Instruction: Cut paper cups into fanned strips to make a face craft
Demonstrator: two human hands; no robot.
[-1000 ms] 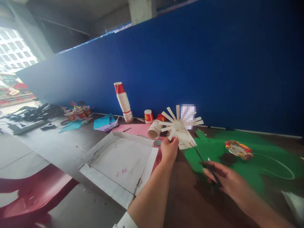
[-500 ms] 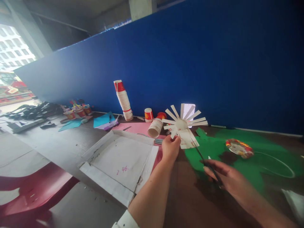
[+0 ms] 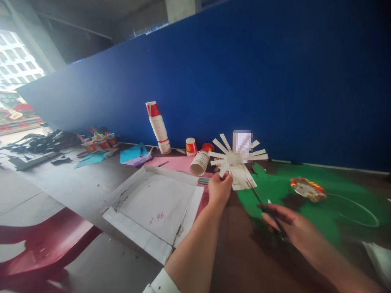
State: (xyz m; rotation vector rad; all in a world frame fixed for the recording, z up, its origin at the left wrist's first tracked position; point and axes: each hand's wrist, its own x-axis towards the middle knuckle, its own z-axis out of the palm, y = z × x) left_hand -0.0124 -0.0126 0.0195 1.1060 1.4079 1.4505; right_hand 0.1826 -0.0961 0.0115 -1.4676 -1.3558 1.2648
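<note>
A white paper cup [image 3: 233, 159], its wall cut into strips spread around the round base, is pinched at its lower left by my left hand [image 3: 220, 188]. One wide uncut section hangs toward me, with faint reddish marks on it. My right hand [image 3: 290, 228] is closed around the dark handles of a pair of scissors [image 3: 256, 194]. The scissors' blades point up and left, at this wide section's lower edge; I cannot tell how far apart they are. Behind the strips, a pale, pixelated rectangle [image 3: 243, 141] is partly covered.
A white box lid [image 3: 143, 203] lies left of my left arm. Behind stand a tall stack of paper cups [image 3: 159, 130] and an upside-down cup [image 3: 191, 147], with another stack lying sideways [image 3: 200, 163]. A round red-yellow piece [image 3: 308, 189] rests on green [image 3: 324, 219]. A blue partition [image 3: 259, 73] rises behind.
Both hands, the cut cup and the scissors stay almost in place. The view has shifted very slightly, and the rectangle behind the strips is now pixelated.
</note>
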